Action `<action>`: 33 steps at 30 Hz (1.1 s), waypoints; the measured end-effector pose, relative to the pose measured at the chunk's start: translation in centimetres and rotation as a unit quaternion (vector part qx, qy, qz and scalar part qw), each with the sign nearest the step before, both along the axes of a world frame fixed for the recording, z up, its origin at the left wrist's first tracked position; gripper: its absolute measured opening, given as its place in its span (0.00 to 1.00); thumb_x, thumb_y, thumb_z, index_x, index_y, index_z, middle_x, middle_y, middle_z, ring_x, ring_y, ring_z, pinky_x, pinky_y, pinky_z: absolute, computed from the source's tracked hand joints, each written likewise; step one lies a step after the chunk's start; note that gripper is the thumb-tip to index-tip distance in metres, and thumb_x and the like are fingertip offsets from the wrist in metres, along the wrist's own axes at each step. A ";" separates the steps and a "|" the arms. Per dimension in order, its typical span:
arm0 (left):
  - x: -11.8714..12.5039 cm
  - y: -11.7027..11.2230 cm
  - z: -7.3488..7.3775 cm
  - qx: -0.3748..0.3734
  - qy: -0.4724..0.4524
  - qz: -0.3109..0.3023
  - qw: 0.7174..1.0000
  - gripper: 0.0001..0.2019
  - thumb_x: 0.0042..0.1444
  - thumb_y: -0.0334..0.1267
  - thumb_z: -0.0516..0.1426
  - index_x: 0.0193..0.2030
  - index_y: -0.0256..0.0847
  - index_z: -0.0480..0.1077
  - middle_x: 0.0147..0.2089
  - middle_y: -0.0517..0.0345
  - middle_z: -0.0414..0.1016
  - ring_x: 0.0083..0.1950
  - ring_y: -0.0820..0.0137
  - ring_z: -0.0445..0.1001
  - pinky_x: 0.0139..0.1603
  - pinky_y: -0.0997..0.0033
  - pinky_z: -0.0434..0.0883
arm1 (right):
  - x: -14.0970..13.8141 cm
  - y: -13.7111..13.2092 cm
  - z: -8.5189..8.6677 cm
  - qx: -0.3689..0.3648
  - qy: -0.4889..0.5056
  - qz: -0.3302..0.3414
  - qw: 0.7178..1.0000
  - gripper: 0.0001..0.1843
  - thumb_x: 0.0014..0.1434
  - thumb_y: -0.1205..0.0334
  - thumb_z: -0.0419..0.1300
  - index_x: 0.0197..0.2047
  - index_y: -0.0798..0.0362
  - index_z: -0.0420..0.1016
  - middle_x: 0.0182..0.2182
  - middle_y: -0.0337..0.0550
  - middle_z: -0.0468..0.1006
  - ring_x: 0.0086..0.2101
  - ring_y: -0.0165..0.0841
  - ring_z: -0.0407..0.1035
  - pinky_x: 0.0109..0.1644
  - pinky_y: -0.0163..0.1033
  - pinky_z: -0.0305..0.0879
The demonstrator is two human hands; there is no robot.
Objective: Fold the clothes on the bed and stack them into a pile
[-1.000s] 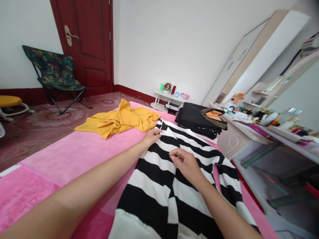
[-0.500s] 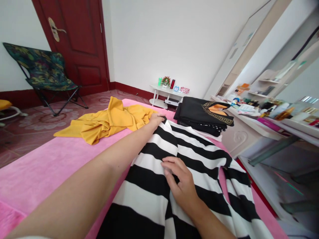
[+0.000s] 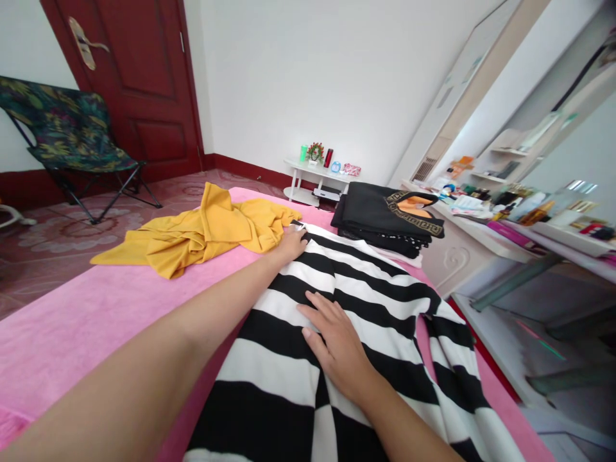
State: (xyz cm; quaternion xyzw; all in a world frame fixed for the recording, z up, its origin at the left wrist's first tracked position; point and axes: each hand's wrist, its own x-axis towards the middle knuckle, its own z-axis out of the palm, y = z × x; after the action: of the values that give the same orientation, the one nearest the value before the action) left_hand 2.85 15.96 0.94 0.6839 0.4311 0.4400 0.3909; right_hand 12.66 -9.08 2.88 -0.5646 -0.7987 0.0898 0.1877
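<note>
A black-and-white striped long-sleeved garment point(image 3: 385, 333) lies spread over the pink bed cover point(image 3: 144, 314), a few creases down its middle. At its far left corner, my left hand point(image 3: 291, 244) has its fingers closed on the fabric edge; the fingertips are partly hidden. Flat on the middle of the stripes rests my right hand point(image 3: 337, 346), fingers apart and holding nothing. Just beyond my left hand is a crumpled yellow garment point(image 3: 226, 224). A stack of folded black clothes point(image 3: 370, 212) sits past the striped garment's far edge.
On the right stands a dressing table point(image 3: 486, 237) crowded with bottles and small items. A low white side table point(image 3: 303, 170) is by the far wall. A patterned folding chair point(image 3: 72, 135) stands on the left before a red door point(image 3: 149, 83).
My left hand has closed at the garment's corner, where a bit of fabric now stands up. My right hand has flattened, its fingers spreading. The view has shifted slightly.
</note>
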 end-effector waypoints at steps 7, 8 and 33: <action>-2.1 -9.0 -1.4 0.097 0.102 -0.035 0.989 0.21 0.48 0.39 0.59 0.51 0.37 0.69 0.69 0.45 0.52 0.72 0.55 0.39 0.69 0.54 0.30 | -0.1 -0.1 0.0 0.037 0.021 0.009 0.999 0.20 0.64 0.59 0.50 0.59 0.43 0.66 0.62 0.43 0.61 0.62 0.39 0.53 0.64 0.56 0.50; -2.6 -10.0 -1.5 0.089 0.103 -0.053 0.989 0.22 0.48 0.41 0.59 0.51 0.37 0.69 0.68 0.44 0.55 0.71 0.54 0.42 0.69 0.54 0.33 | 0.0 -0.2 0.0 0.043 0.033 0.012 0.998 0.20 0.64 0.60 0.51 0.58 0.43 0.67 0.61 0.44 0.63 0.61 0.39 0.55 0.63 0.54 0.52; -4.9 -17.1 -1.1 0.244 0.314 -0.065 0.915 0.25 0.61 0.43 0.45 0.62 0.35 0.61 0.67 0.41 0.57 0.68 0.51 0.52 0.66 0.51 0.46 | 20.2 -12.8 4.4 -0.087 -0.093 -0.394 0.910 0.19 0.49 0.45 0.60 0.19 0.51 0.71 0.17 0.41 0.72 0.22 0.35 0.68 0.26 0.37 0.59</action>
State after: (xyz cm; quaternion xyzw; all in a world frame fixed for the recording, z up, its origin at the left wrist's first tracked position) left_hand -2.00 -1.14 -0.19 0.8875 0.3656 0.2678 0.0839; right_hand 32.83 -21.86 7.33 -0.8531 -0.5146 0.0247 0.0825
